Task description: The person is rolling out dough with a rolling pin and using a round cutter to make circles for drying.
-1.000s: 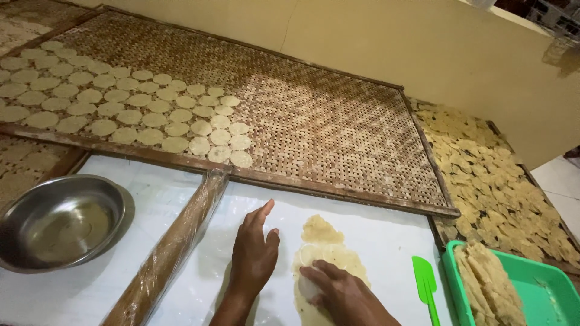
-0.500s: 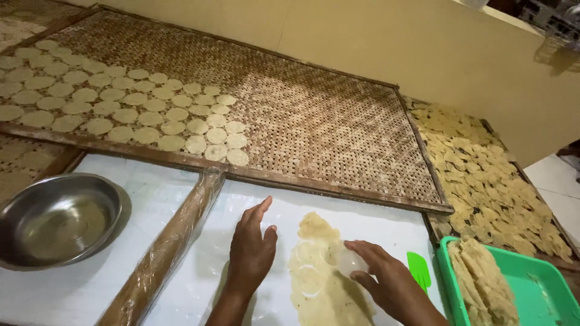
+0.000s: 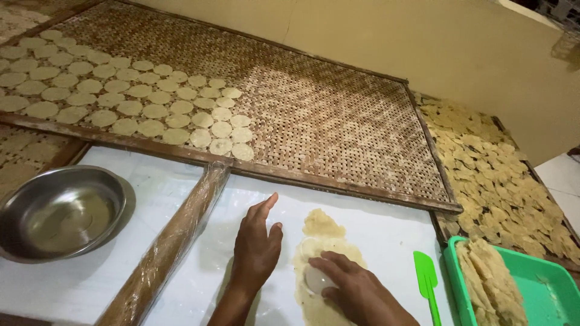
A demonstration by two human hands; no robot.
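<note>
- Low in the middle of the frame, the right hand [image 3: 356,290] presses down on a small round pale cutter [image 3: 317,279], its fingers [image 3: 329,264] curled over the top and clasped around it.
- That cutter sits on a thin sheet of yellowish dough [image 3: 323,241] spread on the white tabletop [image 3: 386,229]; the dough runs from just above the fingers down under the palm to the lower edge of the frame.
- Just left of the dough, the left hand [image 3: 257,247] lies flat on the tabletop with its fingers [image 3: 266,205] stretched out and released, holding nothing; the thumb nearly touches the dough's left edge.
- Further left, a long rolling pin [image 3: 172,241] wrapped in clear film lies at a slant from the lower left towards the middle.
- At the left edge, a steel bowl [image 3: 60,211] stands on the tabletop; what it holds cannot be told.
- At the lower right, a green plastic tray [image 3: 544,290] holds a stack of folded dough strips [image 3: 489,284] along its left side, the rest of its floor bare.
- Between tray and dough lies a green spatula [image 3: 426,281], apart from the right hand.
- Across the upper part of the frame, a big woven bamboo rack [image 3: 338,115] carries rows of round dough discs [image 3: 127,99] on its left half.
- At the right edge, another rack [image 3: 519,151] is heaped with irregular yellow pieces [image 3: 489,175].
</note>
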